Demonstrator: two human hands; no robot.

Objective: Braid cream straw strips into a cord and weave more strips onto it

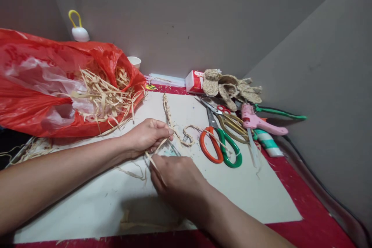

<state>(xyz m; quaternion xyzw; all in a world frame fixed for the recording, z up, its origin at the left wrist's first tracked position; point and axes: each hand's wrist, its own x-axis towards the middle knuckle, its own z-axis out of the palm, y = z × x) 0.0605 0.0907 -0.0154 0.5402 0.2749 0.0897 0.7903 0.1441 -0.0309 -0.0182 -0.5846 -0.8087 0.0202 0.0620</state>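
Between the thumb and fingers of my left hand [152, 135] is pinched the end of a thin straw braid [166, 110]. The braid runs up from the pinch, and a curled length lies to the right on the white board. My right hand [177, 180], closer to me, is closed on loose flat straw strands [154, 162] that come from the left hand's pinch. Its fingertips are partly hidden behind the back of the hand. Scissors with one orange and one green handle [229, 149] lie just right of the hands, with the braid's tail across them.
An open red plastic bag [37, 120] of dry straw stands left. To the right lie brass-handled scissors [232, 126], a pink glue gun [261, 122] and a green-and-white roll [269, 143]. Woven straw pieces [210, 82], a red-and-white box [194, 81] and glue sticks [167, 79] lie along the back wall.
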